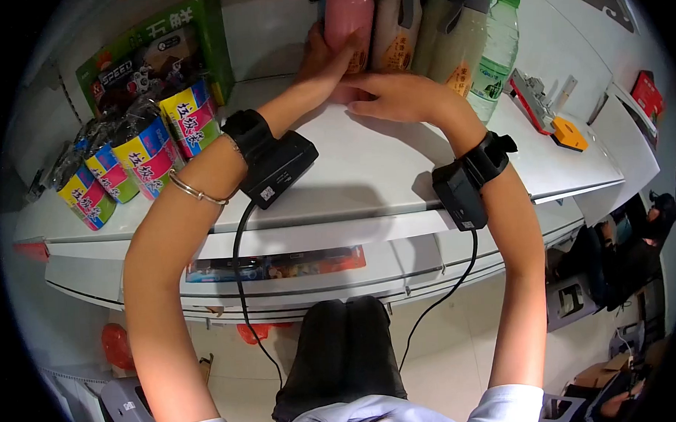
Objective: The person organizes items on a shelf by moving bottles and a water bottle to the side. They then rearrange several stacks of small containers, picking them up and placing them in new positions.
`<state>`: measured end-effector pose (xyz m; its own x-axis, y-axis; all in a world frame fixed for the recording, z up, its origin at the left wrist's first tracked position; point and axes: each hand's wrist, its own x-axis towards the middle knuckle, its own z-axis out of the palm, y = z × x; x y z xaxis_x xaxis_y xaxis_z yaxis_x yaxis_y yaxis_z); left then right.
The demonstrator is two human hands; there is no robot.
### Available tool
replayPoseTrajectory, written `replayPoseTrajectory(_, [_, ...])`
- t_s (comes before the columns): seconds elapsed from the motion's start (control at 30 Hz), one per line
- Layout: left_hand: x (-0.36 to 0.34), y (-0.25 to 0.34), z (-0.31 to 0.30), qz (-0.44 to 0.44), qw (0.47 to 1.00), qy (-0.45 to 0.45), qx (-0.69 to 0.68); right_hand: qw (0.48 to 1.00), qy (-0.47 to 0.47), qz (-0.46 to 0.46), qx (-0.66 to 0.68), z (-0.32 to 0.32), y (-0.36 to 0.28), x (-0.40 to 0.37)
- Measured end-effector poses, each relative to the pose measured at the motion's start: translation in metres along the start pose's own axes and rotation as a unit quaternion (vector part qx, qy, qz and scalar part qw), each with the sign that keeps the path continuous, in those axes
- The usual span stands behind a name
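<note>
A pink bottle (348,21) stands upright at the back of the white shelf (329,155). My left hand (325,62) is closed around its lower part, with the thumb across the front. Close to the bottle's base, my right hand (397,95) reaches leftward with its fingers stretched out and the thumb apart. Its fingertips are partly hidden by my left hand, so contact with the bottle cannot be made out. Beside the pink bottle are a pale bottle with an orange label (397,30) and a greyish bottle (466,46).
A green-capped water bottle (496,60) stands to the right, near a red-and-metal tool (531,100) and a yellow piece (568,134). Several wrapped garbage-bag rolls (142,154) and a green box (154,57) occupy the left. Cables hang from both wrist devices. A person (637,252) is at far right.
</note>
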<state>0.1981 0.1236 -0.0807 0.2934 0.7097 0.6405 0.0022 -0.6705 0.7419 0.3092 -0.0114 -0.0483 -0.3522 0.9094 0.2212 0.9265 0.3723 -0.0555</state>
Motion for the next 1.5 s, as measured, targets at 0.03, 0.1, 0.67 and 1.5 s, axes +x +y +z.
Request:
replayPoseTrajectory(0.03, [0.0,-0.001,-0.001,0.006,1.0,-0.003,0.0,1.0,0.001,-0.005,0.005,0.0,0.0,0.0])
replayPoseTrajectory(0.1, [-0.001,0.002,-0.002,0.026,1.0,-0.015,-0.001,1.0,0.004,-0.019,0.018,0.0,0.001,0.0])
replayPoseTrajectory(0.67, [-0.009,0.069,-0.038,0.162,0.882,0.093,0.432,0.984,-0.019,-0.12,0.13,0.024,-0.027,0.052])
replayPoseTrajectory(1.5, [0.009,0.066,-0.068,0.212,0.831,0.076,0.508,0.968,0.235,-0.086,0.016,0.058,-0.027,0.127])
